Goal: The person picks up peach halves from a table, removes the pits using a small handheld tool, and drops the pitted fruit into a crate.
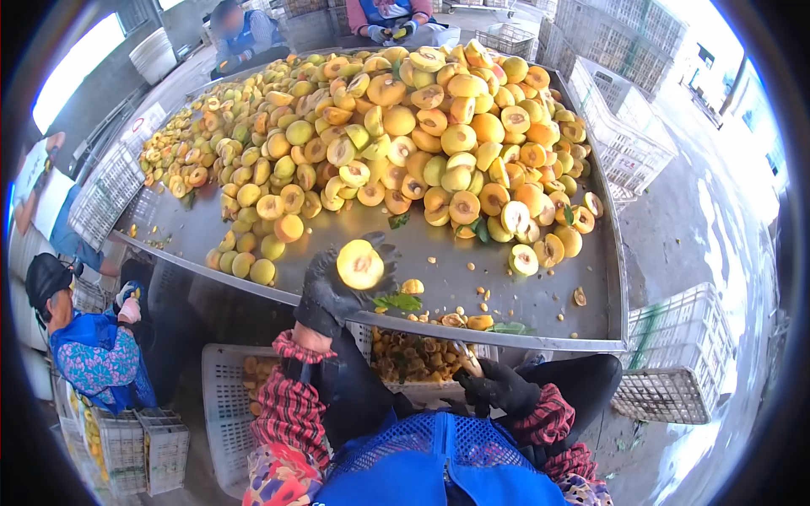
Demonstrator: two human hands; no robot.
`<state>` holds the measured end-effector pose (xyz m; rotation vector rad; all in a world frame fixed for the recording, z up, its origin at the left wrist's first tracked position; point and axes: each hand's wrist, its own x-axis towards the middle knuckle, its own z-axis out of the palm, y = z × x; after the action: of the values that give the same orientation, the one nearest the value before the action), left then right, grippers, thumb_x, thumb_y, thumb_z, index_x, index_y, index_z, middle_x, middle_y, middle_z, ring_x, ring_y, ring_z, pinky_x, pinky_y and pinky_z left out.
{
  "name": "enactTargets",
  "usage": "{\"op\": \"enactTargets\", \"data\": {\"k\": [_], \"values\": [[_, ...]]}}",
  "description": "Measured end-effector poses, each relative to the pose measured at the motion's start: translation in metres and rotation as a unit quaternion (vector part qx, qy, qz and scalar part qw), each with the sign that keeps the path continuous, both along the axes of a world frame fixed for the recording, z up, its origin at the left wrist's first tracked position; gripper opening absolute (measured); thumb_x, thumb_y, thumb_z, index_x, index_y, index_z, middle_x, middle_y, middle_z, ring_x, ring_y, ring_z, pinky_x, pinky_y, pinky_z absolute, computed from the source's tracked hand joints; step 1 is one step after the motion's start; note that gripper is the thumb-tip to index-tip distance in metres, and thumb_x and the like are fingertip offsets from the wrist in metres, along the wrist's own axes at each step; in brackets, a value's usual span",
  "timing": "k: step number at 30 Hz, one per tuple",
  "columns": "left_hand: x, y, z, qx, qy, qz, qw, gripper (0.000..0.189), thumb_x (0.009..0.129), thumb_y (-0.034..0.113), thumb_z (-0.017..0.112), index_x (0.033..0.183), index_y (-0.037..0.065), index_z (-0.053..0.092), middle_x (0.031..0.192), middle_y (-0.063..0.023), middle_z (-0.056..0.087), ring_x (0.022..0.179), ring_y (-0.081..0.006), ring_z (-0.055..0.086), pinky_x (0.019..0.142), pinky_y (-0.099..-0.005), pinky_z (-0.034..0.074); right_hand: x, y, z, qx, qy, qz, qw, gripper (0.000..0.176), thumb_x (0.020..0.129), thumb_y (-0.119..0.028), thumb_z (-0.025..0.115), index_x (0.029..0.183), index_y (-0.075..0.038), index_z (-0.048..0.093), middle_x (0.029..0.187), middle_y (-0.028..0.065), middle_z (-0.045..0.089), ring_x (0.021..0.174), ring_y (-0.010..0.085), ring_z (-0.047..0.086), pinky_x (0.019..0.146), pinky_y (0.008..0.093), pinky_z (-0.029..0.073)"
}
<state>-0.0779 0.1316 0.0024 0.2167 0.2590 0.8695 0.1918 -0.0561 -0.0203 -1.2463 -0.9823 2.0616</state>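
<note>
My left hand (325,291), in a black glove, holds a halved yellow peach (360,265) over the near edge of the metal table. Its cut face is turned up, with a brownish centre. Lower down, by my lap, the gloved fingers of my right hand (499,390) are wrapped round a short tool with a wooden-looking handle (469,363); its tip is hard to make out. Beyond my left hand lies a large heap of halved peaches (405,143), some cut side up. Small scraps and a green leaf (398,301) lie near the table edge.
A raised rim edges the metal table (582,291). Under it stands a crate of brown pits and scraps (413,358), with a white crate (228,413) to the left. More crates (679,354) stand at right. Co-workers sit at left (101,346) and across the table (392,21).
</note>
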Motion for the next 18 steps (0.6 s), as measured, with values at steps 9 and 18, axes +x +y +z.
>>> {"op": "enactTargets", "data": {"k": [9, 18], "values": [[0.062, -0.067, -0.003, -0.031, 0.002, -0.028, 0.999, 0.063, 0.093, 0.043, 0.032, 0.132, -0.006, 0.034, 0.128, -0.0277, 0.043, 0.117, -0.0373, 0.046, 0.099, -0.0473, 0.038, -0.026, -0.001, 0.042, 0.118, -0.057, -0.040, 0.991, 0.024, 0.092, -0.023, 0.052, 0.106, -0.004, 0.046, 0.076, 0.0021, 0.052, 0.058, 0.0097, 0.053, 0.051, 0.0258, 0.044], [0.083, -0.094, -0.013, 0.199, 0.070, -0.009, 0.977, 0.042, 0.096, 0.023, 0.031, 0.123, -0.008, 0.042, 0.118, -0.0211, 0.053, 0.107, -0.0294, 0.055, 0.096, -0.0387, 0.043, -0.038, 0.000, 0.042, 0.370, -0.320, -0.050, 0.871, 0.024, 0.088, -0.019, 0.055, 0.103, -0.002, 0.046, 0.082, 0.0224, 0.058, 0.076, 0.0411, 0.058, 0.064, 0.0470, 0.044]]}}
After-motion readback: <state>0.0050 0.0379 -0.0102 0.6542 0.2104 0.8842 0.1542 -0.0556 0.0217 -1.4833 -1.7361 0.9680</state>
